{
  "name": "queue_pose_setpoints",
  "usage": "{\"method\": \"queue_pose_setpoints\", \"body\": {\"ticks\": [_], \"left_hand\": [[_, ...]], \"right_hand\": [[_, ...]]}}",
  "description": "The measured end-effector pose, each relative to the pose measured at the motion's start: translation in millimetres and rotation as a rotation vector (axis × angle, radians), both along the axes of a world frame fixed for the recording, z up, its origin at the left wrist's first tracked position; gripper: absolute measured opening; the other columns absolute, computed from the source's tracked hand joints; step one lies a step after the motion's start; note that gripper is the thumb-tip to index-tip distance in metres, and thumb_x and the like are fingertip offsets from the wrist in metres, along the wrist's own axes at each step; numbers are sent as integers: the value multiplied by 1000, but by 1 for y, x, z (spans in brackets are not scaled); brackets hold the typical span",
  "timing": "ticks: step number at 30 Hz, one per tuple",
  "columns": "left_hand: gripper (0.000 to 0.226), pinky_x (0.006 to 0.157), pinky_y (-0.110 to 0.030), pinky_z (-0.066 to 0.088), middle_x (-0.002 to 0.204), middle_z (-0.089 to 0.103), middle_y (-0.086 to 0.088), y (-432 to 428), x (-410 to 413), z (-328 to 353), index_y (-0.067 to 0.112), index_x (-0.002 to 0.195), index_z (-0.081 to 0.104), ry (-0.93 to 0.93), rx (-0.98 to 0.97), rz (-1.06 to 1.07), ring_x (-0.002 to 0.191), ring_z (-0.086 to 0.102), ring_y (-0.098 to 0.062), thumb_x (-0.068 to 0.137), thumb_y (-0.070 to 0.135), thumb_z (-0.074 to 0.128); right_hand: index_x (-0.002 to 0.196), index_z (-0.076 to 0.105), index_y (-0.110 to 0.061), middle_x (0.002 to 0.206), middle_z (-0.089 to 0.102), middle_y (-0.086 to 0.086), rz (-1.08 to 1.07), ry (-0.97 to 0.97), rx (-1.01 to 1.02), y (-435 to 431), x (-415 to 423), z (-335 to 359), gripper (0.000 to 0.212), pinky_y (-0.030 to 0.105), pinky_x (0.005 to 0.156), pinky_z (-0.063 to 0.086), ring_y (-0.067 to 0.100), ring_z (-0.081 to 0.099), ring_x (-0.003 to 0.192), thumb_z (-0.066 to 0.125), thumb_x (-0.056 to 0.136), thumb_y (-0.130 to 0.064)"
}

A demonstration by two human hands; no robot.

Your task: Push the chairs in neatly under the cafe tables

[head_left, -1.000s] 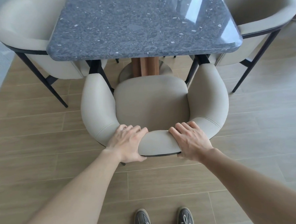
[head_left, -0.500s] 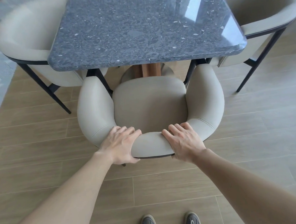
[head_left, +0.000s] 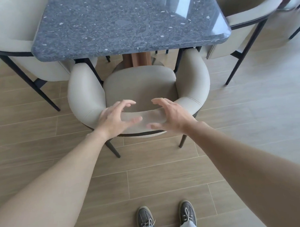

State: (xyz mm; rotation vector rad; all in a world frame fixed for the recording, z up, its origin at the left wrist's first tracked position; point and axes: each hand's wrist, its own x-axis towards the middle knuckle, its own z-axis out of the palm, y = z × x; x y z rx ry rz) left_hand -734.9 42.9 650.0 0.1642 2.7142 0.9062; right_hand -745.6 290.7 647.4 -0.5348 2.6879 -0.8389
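Plank floor point(head_left: 158, 179); left hand point(head_left: 114, 119), right hand point(head_left: 173, 114) splayed

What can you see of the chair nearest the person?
The near chair is a tub chair in beige, leather-like upholstery: a curved back running into rounded arms, a seat pad, dark trim under the back, thin black legs. It stands upright on the wood-look floor, arm tips near the grey table, seat mostly outside it. The left hand and right hand hover open over the back; contact unclear.
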Motion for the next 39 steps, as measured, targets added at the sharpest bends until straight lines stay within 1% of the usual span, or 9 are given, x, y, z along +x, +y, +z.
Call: {"method": "queue_pose_setpoints", "body": {"ticks": [3,5,7,13,17,21,26,33,39], "left_hand": [[70,116,-39,47,138,67,1,18,11,43,35,132,60,104,683,410,127,67,-21,80,80,49],[63,121,-42,46,134,70,2,31,24,84,33,129,64,210,950,511,127,69,-20,87,76,47],[58,123,-43,44,134,71,3,50,41,127,35,128,68,286,1086,436,132,67,-22,92,77,52],[64,127,-45,36,156,57,3,123,78,239,36,141,60,368,1067,-53,152,50,-29,94,79,56],[65,127,-45,36,159,56,3,182,81,306,33,143,57,436,1060,-226,154,47,-31,94,77,58],[56,126,-47,39,151,63,4,251,81,358,39,136,64,535,1098,-309,150,50,-33,94,75,60],[56,124,-43,40,147,66,8,330,89,399,39,135,65,600,1137,-392,149,52,-31,92,75,63],[68,122,-43,41,146,66,6,393,77,423,26,137,58,601,1145,-405,149,53,-31,91,75,65],[61,123,-45,41,147,65,2,440,20,427,33,137,64,609,1188,-413,148,53,-33,92,74,65]], "right_hand": [[150,48,-24,142,63,-7,-292,-15,-509,4,18,49,82,32,114,47,11,63,129,85,83,-51],[147,53,-23,144,62,-8,-376,55,-754,13,33,93,74,38,118,46,10,63,131,78,83,-53],[147,53,-18,148,61,1,-388,188,-921,27,53,141,73,46,120,45,18,61,137,73,88,-58],[151,43,4,154,53,19,-320,356,-1018,85,114,247,100,57,120,42,34,55,143,72,87,-67],[147,46,2,151,55,19,-356,495,-1061,151,136,302,96,57,120,42,35,56,142,69,88,-70],[145,50,-4,145,61,10,-344,614,-1032,220,154,348,90,55,119,43,34,57,140,67,89,-71],[146,49,5,146,59,19,-304,667,-989,294,167,388,96,60,118,42,36,55,141,68,90,-70],[147,49,3,147,59,16,-283,715,-974,354,151,411,93,56,117,44,34,56,141,67,91,-69],[147,49,-1,149,59,10,-283,757,-958,399,99,419,88,49,118,44,33,56,142,65,92,-68]]}}
